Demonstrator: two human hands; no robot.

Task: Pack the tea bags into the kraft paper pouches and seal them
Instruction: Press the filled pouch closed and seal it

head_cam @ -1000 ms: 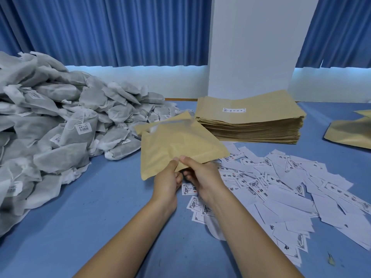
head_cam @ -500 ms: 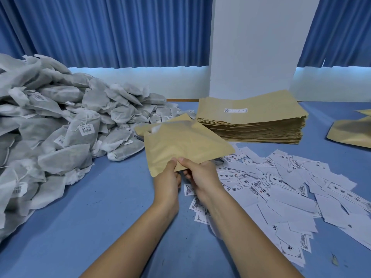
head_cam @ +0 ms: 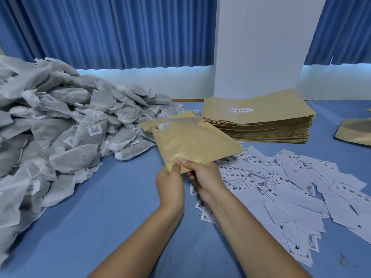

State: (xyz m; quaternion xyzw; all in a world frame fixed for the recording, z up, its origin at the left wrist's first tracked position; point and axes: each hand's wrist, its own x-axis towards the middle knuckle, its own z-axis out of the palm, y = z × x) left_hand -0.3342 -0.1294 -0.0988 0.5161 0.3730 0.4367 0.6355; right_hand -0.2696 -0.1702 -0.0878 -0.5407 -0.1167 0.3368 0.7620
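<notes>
A kraft paper pouch (head_cam: 192,143) is held above the blue table, its mouth pointing away to the upper left, with a bit of white tea bag showing at the opening. My left hand (head_cam: 170,183) pinches its near edge, thumb on top. My right hand (head_cam: 204,177) pinches the same edge just to the right. A big heap of grey-white tea bags (head_cam: 60,127) with string tags fills the left side. A thick stack of flat kraft pouches (head_cam: 259,121) lies behind the held pouch.
Many white printed label slips (head_cam: 291,183) are scattered on the blue table (head_cam: 90,227) to the right. More kraft pouches (head_cam: 355,131) lie at the right edge. A white pillar (head_cam: 259,47) and blue curtains stand behind.
The held pouch and both hands have shifted slightly right and away; the grip on the near edge is unchanged.
</notes>
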